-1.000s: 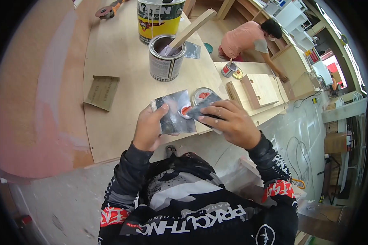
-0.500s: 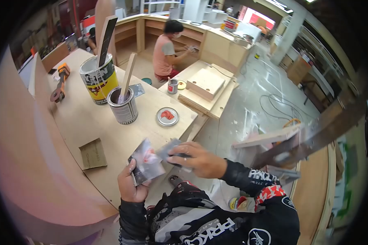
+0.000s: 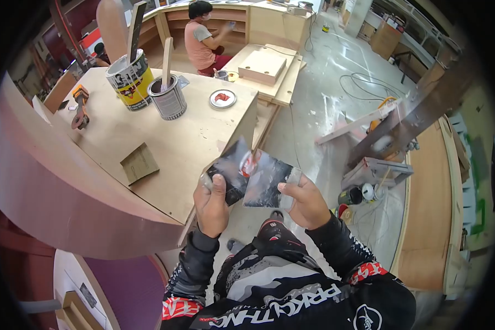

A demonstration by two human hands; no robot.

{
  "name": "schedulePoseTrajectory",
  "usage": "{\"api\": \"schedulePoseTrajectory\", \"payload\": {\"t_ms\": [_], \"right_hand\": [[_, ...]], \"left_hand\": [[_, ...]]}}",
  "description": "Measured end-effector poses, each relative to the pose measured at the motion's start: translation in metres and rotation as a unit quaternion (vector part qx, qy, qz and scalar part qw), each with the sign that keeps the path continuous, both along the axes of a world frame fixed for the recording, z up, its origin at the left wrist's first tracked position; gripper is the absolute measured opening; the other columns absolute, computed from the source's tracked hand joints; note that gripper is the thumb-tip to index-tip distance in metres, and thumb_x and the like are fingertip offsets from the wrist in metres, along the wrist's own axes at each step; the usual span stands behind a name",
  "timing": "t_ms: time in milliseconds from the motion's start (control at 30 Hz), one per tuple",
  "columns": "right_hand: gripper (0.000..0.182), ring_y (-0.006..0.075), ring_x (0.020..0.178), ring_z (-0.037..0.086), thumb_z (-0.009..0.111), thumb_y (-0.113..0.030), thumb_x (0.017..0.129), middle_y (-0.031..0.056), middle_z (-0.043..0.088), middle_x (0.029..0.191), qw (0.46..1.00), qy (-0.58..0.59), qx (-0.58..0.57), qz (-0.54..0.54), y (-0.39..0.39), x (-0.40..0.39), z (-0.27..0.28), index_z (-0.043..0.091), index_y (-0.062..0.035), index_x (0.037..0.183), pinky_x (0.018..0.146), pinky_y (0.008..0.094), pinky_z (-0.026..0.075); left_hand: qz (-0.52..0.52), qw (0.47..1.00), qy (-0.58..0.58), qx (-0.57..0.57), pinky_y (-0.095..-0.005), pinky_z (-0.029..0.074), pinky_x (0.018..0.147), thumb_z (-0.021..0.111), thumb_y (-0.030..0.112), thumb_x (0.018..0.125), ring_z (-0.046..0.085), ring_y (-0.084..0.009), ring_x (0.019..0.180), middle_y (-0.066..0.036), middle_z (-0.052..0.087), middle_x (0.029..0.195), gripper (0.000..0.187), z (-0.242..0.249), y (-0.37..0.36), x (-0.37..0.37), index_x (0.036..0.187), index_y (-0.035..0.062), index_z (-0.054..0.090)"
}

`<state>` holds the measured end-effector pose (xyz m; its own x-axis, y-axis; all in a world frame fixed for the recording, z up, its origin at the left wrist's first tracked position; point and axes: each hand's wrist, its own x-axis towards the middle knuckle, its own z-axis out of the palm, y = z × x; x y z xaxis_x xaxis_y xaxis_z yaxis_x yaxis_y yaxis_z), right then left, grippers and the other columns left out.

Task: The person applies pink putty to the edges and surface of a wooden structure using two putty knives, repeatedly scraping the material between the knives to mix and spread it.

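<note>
My left hand (image 3: 211, 206) grips a flat dark putty spreader (image 3: 228, 187), thumb on its face. My right hand (image 3: 307, 202) holds a second putty spreader (image 3: 267, 187) by its right end, thumb on top. The two blades meet or overlap in front of me, just off the table's near corner. Whitish putty with a red streak (image 3: 248, 164) lies where they come together, somewhat blurred. Both blades are smeared with pale residue.
On the wooden table (image 3: 198, 143) stand a large yellow-labelled can (image 3: 131, 82) and a smaller can (image 3: 168, 99), both with sticks. A lid with red paste (image 3: 223, 98), a sandpaper piece (image 3: 139, 164) and an orange power tool (image 3: 80, 107) lie there. A person (image 3: 201, 44) kneels beyond.
My view and both hands have shifted right. My right hand has turned from above its spreader to its right end, and the spreader now lies face-up against the left one.
</note>
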<state>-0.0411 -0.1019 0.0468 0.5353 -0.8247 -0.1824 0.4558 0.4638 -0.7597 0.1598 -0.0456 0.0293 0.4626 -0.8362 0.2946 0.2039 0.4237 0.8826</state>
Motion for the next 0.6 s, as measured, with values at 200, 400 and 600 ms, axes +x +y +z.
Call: {"api": "schedulePoseTrajectory", "payload": {"t_ms": [200,400,600], "right_hand": [[0.033,0.0234,0.108,0.064,0.054,0.005,0.089,0.0112,0.065,0.119,0.982,0.083,-0.159,-0.056,0.032,-0.023,0.030,0.059,0.0025,0.121,0.099,0.0356,0.046],[0.065,0.0385,0.127,0.053,0.059,0.018,0.067,0.0192,0.058,0.128,0.634,0.222,-0.741,-0.010,0.066,-0.036,-0.001,0.058,-0.0037,0.128,0.112,0.0470,0.039],[0.047,0.0299,0.120,0.057,0.058,0.009,0.083,0.0156,0.059,0.125,0.778,0.406,-0.479,-0.013,0.126,-0.114,-0.049,0.057,-0.0022,0.128,0.107,0.0399,0.045]], "left_hand": [[-0.175,0.957,-0.218,0.073,-0.0274,0.044,0.078,0.045,0.039,0.105,0.049,-0.0136,0.080,-0.001,0.057,0.089,0.044,-0.023,0.030,0.003,0.111,-0.0026,0.061],[-0.302,0.842,0.387,0.226,-0.0406,0.063,0.064,0.054,0.021,0.099,0.072,-0.0246,0.088,-0.009,0.067,0.104,0.025,-0.013,0.061,-0.013,0.119,0.0050,0.055],[-0.170,0.926,0.308,0.136,-0.0389,0.057,0.082,0.055,0.018,0.099,0.068,-0.0228,0.093,-0.008,0.065,0.105,0.026,-0.005,0.116,-0.049,0.119,0.0013,0.055]]}}
